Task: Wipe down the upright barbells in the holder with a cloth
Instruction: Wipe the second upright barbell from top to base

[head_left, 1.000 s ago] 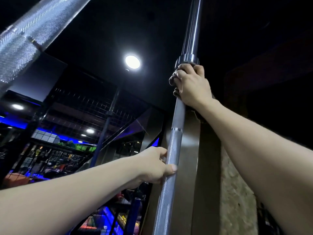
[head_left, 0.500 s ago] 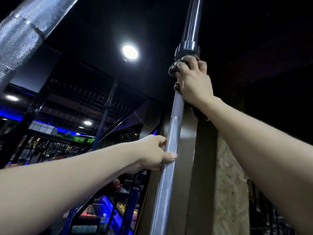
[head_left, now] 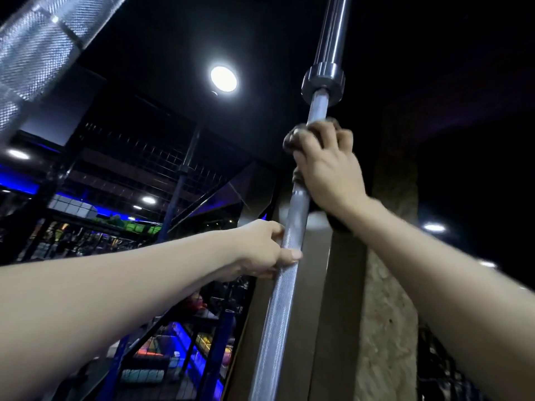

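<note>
- Since the earlier frames, your right hand [head_left: 325, 166] has slid down the barbell [head_left: 289, 235]; it was pressed against the collar [head_left: 323, 82] and now sits below it, with a bare stretch of shaft between the two.
- Your right fingers are curled tightly round the shaft with a dark cloth [head_left: 292, 140] bunched under them; only the edge of the cloth shows past the knuckles.
- Your left hand [head_left: 260, 250] has stayed at the same point on the knurled section, thumb laid across the front of the shaft and fingers wrapped behind it, steadying the bar.
- The barbell stands almost upright directly in front of you, rising past a brown pillar [head_left: 333, 299]; its lower end and the holder are out of view. A second barbell [head_left: 34, 62] leans across the upper left corner.
- Expect the bar to be heavy, rigid and top-heavy in the holder. Keep your left grip on the knurling, where friction is best.
- The smooth shaft under the cloth is likely slippery, so maintain firm wrap pressure through each downward stroke.
- The cloth is soft and can bunch; keep it spread round the shaft.
</note>
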A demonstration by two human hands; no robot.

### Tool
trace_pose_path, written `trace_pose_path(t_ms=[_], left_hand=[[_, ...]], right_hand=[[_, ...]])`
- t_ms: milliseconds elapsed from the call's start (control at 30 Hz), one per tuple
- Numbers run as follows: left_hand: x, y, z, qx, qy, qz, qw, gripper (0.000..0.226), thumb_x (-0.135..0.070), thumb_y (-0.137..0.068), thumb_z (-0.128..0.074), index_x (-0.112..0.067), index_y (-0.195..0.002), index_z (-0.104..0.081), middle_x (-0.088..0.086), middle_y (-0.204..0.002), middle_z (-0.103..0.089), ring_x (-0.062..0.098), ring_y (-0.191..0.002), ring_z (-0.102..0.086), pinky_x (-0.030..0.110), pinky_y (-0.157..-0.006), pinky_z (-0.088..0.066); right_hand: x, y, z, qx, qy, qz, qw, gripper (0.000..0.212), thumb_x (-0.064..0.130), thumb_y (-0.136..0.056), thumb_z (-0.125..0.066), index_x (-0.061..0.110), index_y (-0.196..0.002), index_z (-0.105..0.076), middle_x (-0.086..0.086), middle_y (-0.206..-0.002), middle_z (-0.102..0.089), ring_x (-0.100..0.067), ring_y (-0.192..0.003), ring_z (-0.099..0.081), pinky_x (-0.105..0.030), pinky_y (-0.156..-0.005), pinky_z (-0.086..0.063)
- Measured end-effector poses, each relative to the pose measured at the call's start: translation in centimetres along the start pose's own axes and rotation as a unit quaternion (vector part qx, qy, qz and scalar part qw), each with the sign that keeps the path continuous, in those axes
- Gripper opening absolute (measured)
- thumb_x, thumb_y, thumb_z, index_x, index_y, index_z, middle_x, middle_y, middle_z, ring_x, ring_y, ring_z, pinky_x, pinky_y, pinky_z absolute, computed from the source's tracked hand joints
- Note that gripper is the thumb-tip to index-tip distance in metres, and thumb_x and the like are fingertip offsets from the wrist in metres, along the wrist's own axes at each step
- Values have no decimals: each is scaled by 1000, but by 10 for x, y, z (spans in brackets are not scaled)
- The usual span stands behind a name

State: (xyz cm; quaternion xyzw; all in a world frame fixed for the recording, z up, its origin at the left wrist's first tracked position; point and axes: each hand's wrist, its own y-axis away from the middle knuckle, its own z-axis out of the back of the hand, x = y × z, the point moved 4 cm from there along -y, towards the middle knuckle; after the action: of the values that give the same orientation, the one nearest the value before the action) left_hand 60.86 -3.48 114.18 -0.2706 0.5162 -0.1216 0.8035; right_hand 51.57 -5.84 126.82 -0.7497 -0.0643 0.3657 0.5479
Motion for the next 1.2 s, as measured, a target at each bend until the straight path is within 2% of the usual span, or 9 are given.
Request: trace_pose_path(t_ms=[100,167,300,433,667,867,1000,1133,1200], left_hand=[[1,-2,0,-11,-4,-11,1000,26,-9,-91,-61,-4,-116,-55,2,-81,-59,16,-78,-60,36,-86,-54],[4,-3,1,-17,-12,-5,1000,27,-11,-91,-61,-5,-117,-55,3,-83,-58,16,-78,-59,36,-87,-54],[6,-1,3,-25,-1,-5,1000,34,-14,-89,-64,-11,-121,-53,7,-96,-60,18,-84,-58,29,-76,-50],[5,0,3,-21,15,-6,1000,36,-13,-89,-64,-10,-123,-53,8,-95,-61,19,-83,-58,29,-75,-50],[5,0,4,-28,-18,-8,999,28,-14,-90,-63,-9,-117,-56,5,-89,-57,17,-81,-57,35,-87,-52],[6,1,6,-30,-1,0,1000,40,-17,-88,-66,-11,-124,-52,12,-98,-61,20,-83,-57,36,-86,-52],[5,1,3,-31,-2,-4,1000,40,-15,-89,-65,-12,-126,-51,7,-96,-60,18,-85,-59,40,-92,-52],[5,1,0,-18,10,-11,1000,32,-12,-90,-63,-9,-121,-55,9,-95,-57,19,-85,-59,40,-93,-51],[5,1,1,-21,5,-9,1000,30,-11,-91,-62,-8,-120,-55,10,-96,-58,19,-85,-58,36,-88,-52]], right_hand=[[-15,-32,-3,60,31,-71,995,42,39,-98,-43,21,-136,-44,-8,-149,-29,-37,-127,-30,-48,-82,-48],[-9,-28,-6,63,24,-91,994,45,41,-98,-40,23,-139,-40,-6,-152,-25,-36,-129,-28,-46,-84,-45],[26,34,-4,-18,19,-38,999,46,43,-88,-42,17,-122,-58,-7,-136,-50,-32,-111,-37,-41,-70,-45],[25,46,3,-34,-5,15,999,43,42,-86,-46,16,-116,-63,-8,-128,-57,-30,-106,-35,-41,-69,-52],[-7,-31,-6,73,7,-75,994,45,44,-93,-49,24,-134,-46,-1,-149,-30,-33,-129,-28,-45,-85,-45],[35,45,-1,-19,17,10,1000,40,42,-82,-48,19,-110,-65,-3,-128,-57,-29,-110,-39,-37,-70,-44],[12,10,-3,0,-3,101,995,32,40,-87,-47,21,-105,-67,0,-126,-53,-25,-120,-43,-40,-89,-43],[-18,-40,-6,54,-5,-62,997,36,40,-91,-53,22,-122,-55,-1,-145,-36,-31,-129,-28,-44,-84,-46],[-13,-37,-11,58,-10,-72,996,40,43,-92,-52,22,-126,-54,0,-147,-34,-32,-129,-28,-43,-86,-44]])
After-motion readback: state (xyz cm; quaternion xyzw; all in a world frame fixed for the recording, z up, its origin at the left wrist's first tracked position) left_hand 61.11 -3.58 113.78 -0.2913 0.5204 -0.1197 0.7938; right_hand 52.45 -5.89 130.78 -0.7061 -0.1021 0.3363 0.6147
